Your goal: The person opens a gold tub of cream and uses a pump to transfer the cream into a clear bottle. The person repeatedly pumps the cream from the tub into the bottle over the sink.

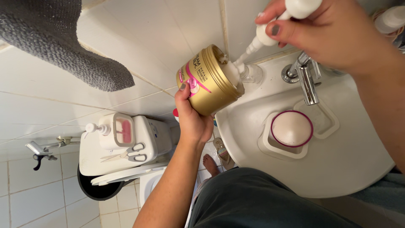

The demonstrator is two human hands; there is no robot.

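Note:
My left hand (192, 120) grips a round gold jar (206, 80) with a pink label, tilted on its side with its open mouth turned toward the sink. White cream shows inside the mouth. My right hand (320, 31) holds a white squeeze bottle (270, 31) upside down, its pointed nozzle pushed into the cream at the jar's opening. The jar's round lid (292, 128), pink-rimmed and white inside, lies in the soap recess of the white sink (337, 164).
A chrome tap (306, 78) stands at the sink's back. A grey knitted towel (63, 38) hangs at top left. On the toilet tank (126, 143) lie scissors (126, 154), a pump bottle and a pink-windowed box. A black bin (99, 190) stands below. My bare foot (209, 164) rests on the tiled floor.

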